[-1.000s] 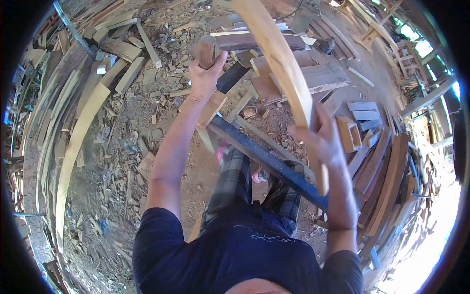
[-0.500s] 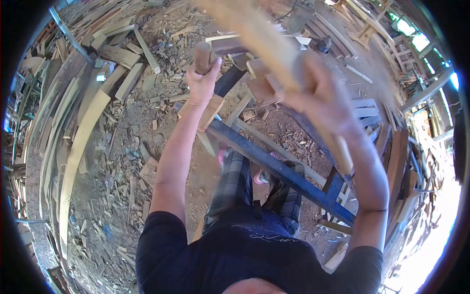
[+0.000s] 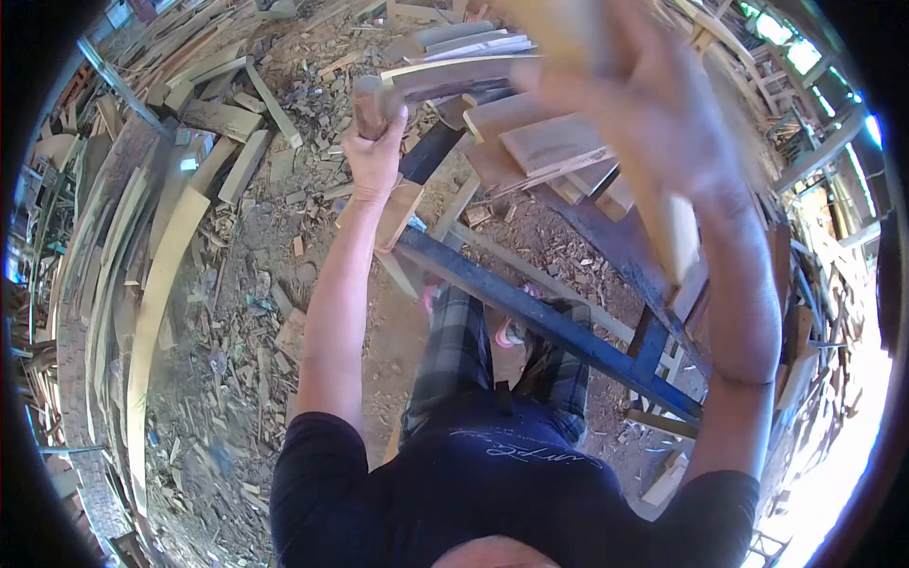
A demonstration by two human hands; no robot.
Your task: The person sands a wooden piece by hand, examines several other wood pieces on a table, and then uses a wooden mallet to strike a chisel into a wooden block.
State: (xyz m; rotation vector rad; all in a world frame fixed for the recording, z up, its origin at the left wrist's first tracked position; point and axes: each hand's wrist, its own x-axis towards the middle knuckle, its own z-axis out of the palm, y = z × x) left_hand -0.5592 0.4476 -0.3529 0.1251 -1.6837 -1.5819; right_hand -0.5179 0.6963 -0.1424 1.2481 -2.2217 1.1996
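My left hand (image 3: 373,156) is wrapped round a thick brown wooden handle (image 3: 369,106), whose rounded end points up. Raised at the upper right, my right hand (image 3: 653,123) is blurred by motion, with its fingers round a long pale wooden piece (image 3: 670,227) that runs from the top of the view down past the wrist. Below my left hand a wood block (image 3: 396,216) rests at the end of a dark beam (image 3: 511,305). Several flat brown boards (image 3: 549,147) lie stacked between my two hands.
Wood chips and scraps cover the ground (image 3: 256,312). Long curved planks (image 3: 156,322) lie at the left. More timber is piled at the right, beside a bright opening. My legs (image 3: 450,350) are close to the dark beam.
My right hand and the pale wooden piece have moved up and to the right, showing more of the stacked boards. My left hand has shifted slightly left in the view, still holding the handle.
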